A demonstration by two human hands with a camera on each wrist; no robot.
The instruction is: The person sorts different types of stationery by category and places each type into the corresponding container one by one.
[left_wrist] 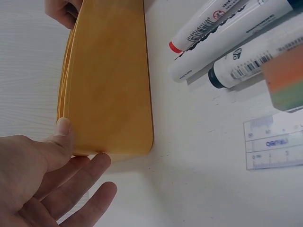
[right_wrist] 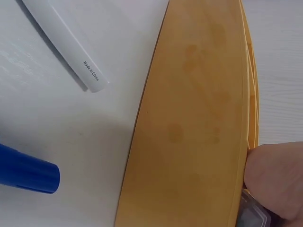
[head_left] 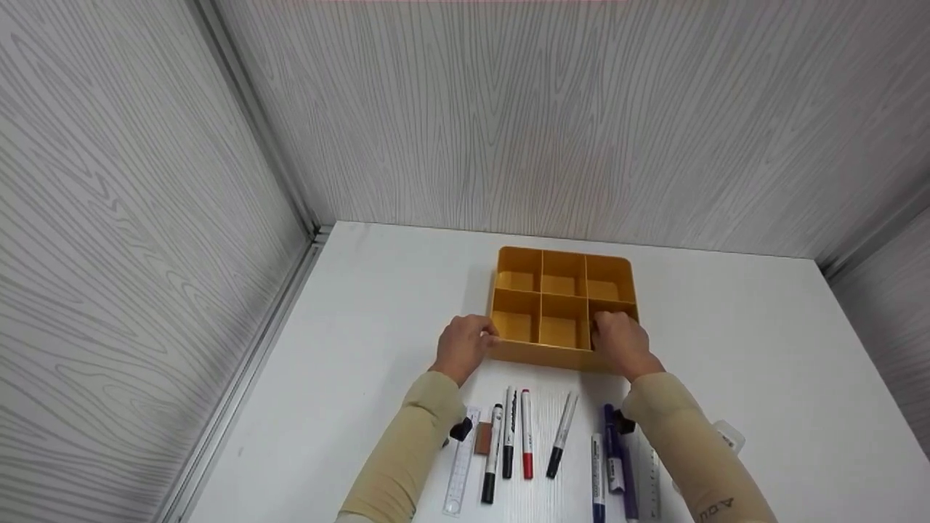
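Observation:
A yellow organizer box (head_left: 541,356) with several compartments stands on the white table. My left hand (head_left: 465,343) holds its front left corner; in the left wrist view the thumb presses the rim and some fingers touch the side wall. My right hand (head_left: 621,340) reaches over the front wall into the front right compartment. Beneath it, in the right wrist view, a small dark item with clear plastic edges (right_wrist: 253,213) shows just past the rim. The right fingertips are hidden.
Before the box lie a red-capped marker (head_left: 527,436), black-capped markers (head_left: 492,454), blue and purple markers (head_left: 614,450), a clear ruler (head_left: 461,465), another ruler (head_left: 649,476), a brown block (head_left: 484,439) and a clear plastic item (head_left: 729,437). Panel walls (head_left: 508,109) enclose the table.

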